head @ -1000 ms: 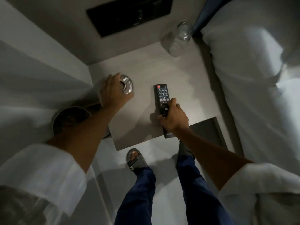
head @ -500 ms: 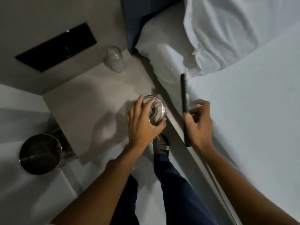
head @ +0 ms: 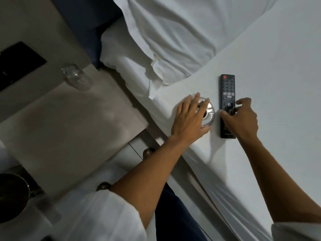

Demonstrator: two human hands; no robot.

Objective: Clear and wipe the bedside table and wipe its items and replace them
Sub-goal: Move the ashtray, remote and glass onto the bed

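The grey bedside table (head: 69, 129) is at the left, with a clear glass (head: 76, 78) standing at its far corner. A shiny round metal dish (head: 209, 113) lies on the white bed sheet near the bed's edge. My left hand (head: 189, 119) covers it from above, fingers spread around its rim. Just to its right a black remote (head: 227, 87) lies flat on the sheet, buttons up. My right hand (head: 243, 119) holds the remote's lower half, with the index finger lifted.
The bed (head: 278, 58) fills the right side, with a white pillow (head: 173, 40) at its head. A metal bin (head: 12, 197) stands on the floor at lower left. A black wall panel (head: 17, 63) sits behind the table.
Both hands carried the metal dish and the remote from the bedside table rightwards and set them down on the bed. The view has turned towards the bed.
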